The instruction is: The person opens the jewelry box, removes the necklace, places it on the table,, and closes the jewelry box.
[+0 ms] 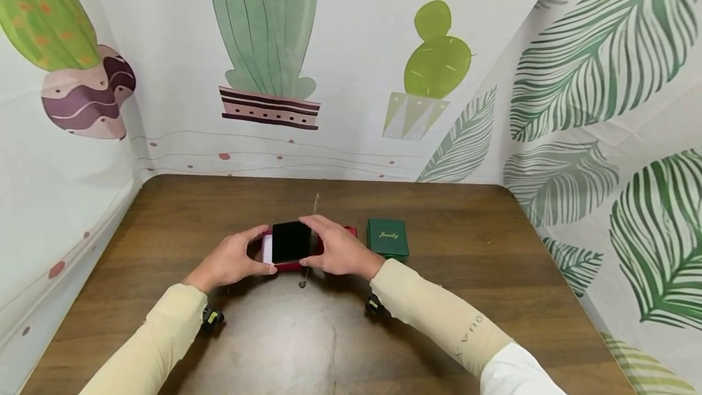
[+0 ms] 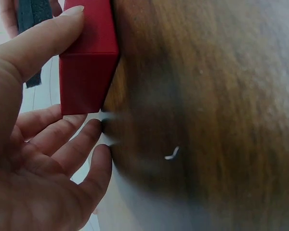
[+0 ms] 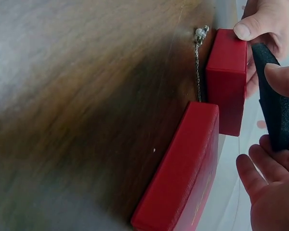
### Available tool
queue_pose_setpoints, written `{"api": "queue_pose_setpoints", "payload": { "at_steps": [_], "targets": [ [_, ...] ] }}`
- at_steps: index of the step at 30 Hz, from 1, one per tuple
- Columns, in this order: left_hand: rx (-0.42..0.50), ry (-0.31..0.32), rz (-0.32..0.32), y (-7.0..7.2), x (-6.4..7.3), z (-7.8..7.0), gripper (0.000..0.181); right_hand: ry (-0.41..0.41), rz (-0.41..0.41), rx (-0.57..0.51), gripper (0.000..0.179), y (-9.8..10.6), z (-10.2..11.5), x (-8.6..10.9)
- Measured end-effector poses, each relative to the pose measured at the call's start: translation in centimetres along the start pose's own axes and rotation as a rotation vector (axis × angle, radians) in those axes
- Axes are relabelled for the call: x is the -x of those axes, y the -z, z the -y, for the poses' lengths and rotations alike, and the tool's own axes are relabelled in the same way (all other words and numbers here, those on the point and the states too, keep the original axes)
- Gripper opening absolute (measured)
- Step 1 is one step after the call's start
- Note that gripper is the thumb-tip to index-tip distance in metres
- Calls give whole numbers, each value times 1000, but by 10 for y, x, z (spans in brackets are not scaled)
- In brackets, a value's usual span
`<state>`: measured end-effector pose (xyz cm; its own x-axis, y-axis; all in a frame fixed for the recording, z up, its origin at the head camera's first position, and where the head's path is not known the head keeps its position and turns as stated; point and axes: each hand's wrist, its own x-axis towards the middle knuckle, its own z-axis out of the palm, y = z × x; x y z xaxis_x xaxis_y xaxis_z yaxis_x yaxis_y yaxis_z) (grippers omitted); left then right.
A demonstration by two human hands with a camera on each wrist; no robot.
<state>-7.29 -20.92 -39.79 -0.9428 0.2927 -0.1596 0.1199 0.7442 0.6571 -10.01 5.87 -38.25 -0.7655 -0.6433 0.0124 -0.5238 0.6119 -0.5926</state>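
My left hand (image 1: pixel 233 256) grips a small red box (image 2: pixel 86 79) by its left end, thumb on the near side and fingers along the far side. Inside the box a pale lining (image 1: pixel 267 250) shows at the left. Over the box my right hand (image 1: pixel 344 247) pinches a black foam pad (image 1: pixel 290 242) by its edges, tilted above the opening. A second red piece, a lid with gold lettering (image 3: pixel 178 168), rests on the table beside the box, partly hidden by the right hand in the head view. A thin necklace (image 3: pixel 198 72) with a small pendant (image 1: pixel 302 284) lies at the box.
A green box marked "Jewelry" (image 1: pixel 387 238) stands to the right of the right hand. The brown wooden table (image 1: pixel 455 297) ends at a cloth backdrop (image 1: pixel 351 78) printed with cacti and leaves. A dark wrist camera (image 1: pixel 212 318) hangs under the left wrist.
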Motion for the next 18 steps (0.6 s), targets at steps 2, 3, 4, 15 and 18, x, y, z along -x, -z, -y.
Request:
{"api": "queue_pose_setpoints", "payload": {
  "at_steps": [2, 3, 4, 15, 18],
  "targets": [
    [4, 1, 1, 0, 0, 0, 97, -2, 6, 8, 82, -1, 1, -1],
    [5, -4, 2, -1, 0, 0, 97, -3, 8, 11, 82, -2, 1, -1],
    [6, -5, 3, -1, -1, 1, 97, -4, 9, 16, 81, -2, 1, -2],
    [4, -24, 57, 4, -4, 0, 100, -25, 35, 25, 80, -3, 2, -4],
    [3, -26, 67, 6, -4, -1, 100, -23, 37, 25, 80, -3, 2, -5]
  ]
}}
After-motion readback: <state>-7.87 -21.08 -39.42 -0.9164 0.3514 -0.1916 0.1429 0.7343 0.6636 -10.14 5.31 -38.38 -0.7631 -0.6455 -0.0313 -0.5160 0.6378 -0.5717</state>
